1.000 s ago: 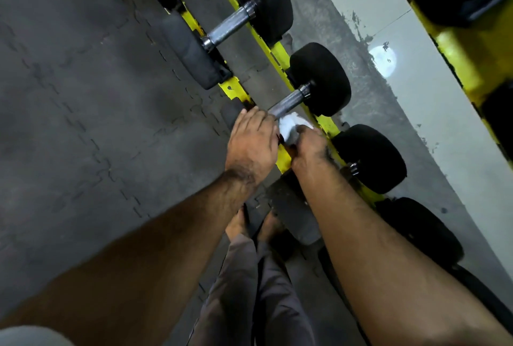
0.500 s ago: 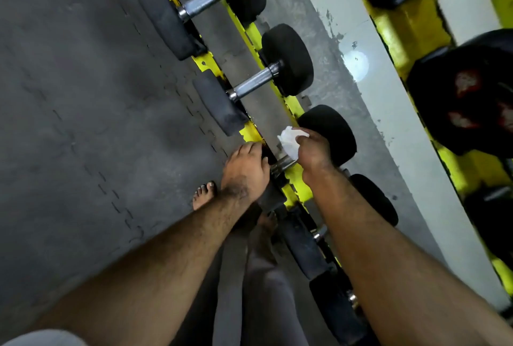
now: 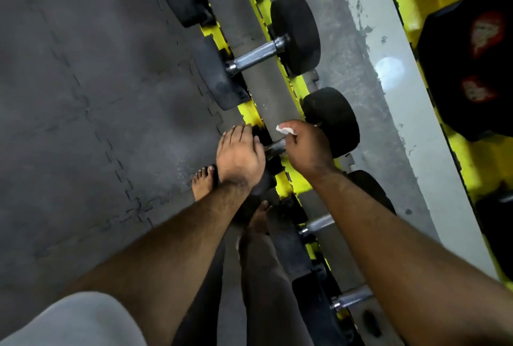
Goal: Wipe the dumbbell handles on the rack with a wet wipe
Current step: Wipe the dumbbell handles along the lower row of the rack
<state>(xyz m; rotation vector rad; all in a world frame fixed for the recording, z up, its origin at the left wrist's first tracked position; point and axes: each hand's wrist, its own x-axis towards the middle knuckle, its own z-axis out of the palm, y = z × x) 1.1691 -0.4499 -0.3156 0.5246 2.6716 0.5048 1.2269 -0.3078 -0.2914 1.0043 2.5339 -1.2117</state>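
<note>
Black dumbbells lie in a row on a low yellow rack (image 3: 293,179). My right hand (image 3: 308,148) is closed around a crumpled white wet wipe (image 3: 286,129) and sits over the steel handle (image 3: 276,147) of one dumbbell, just in front of its far black head (image 3: 333,120). My left hand (image 3: 240,155) rests flat, fingers together, on the near head of that same dumbbell, which it mostly hides. The dumbbell beyond shows a bare knurled handle (image 3: 256,56).
Two more steel handles (image 3: 319,224) (image 3: 352,297) lie on the rack below my right forearm. My bare feet (image 3: 204,181) stand on dark rubber floor tiles (image 3: 83,95) at the left. A second yellow rack with black weights (image 3: 472,62) runs along the right edge.
The view has slid along the rack, so the dumbbells appear lower and closer. Both hands stay on the same dumbbell; my right hand has closed more over the wipe on the handle.
</note>
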